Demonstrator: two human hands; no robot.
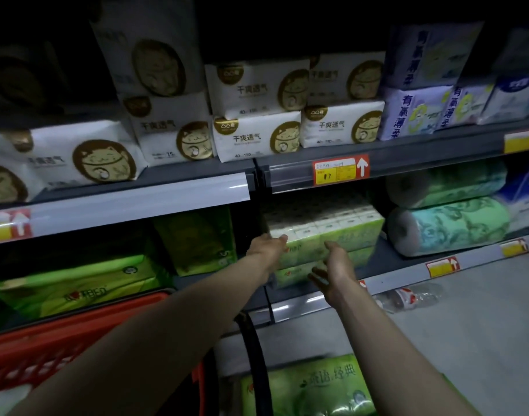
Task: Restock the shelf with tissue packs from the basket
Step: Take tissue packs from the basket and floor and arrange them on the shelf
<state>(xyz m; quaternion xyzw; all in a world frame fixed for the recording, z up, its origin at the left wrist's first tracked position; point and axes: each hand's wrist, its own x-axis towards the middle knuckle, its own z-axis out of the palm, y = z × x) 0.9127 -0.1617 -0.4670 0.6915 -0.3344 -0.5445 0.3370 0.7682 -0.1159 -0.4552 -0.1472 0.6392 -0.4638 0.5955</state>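
A green and white tissue pack (pixel 344 232) sits on top of another green pack (pixel 290 273) on the lower shelf (pixel 407 268). My left hand (pixel 267 246) lies against the upper pack's left front corner with straight fingers. My right hand (pixel 335 270) is in front of the two packs, palm turned left, fingers relaxed, holding nothing. The red basket (pixel 47 349) with its black handle (pixel 257 355) stands at the lower left. One more green tissue pack (pixel 311 388) lies at the bottom, beside the handle.
White cat-print packs (pixel 254 139) and blue packs (pixel 413 115) fill the upper shelf. Green paper rolls (pixel 449 226) lie right of the stack, green packs (pixel 71 289) to the left. A plastic bottle (pixel 407 297) lies on the grey floor under the shelf edge.
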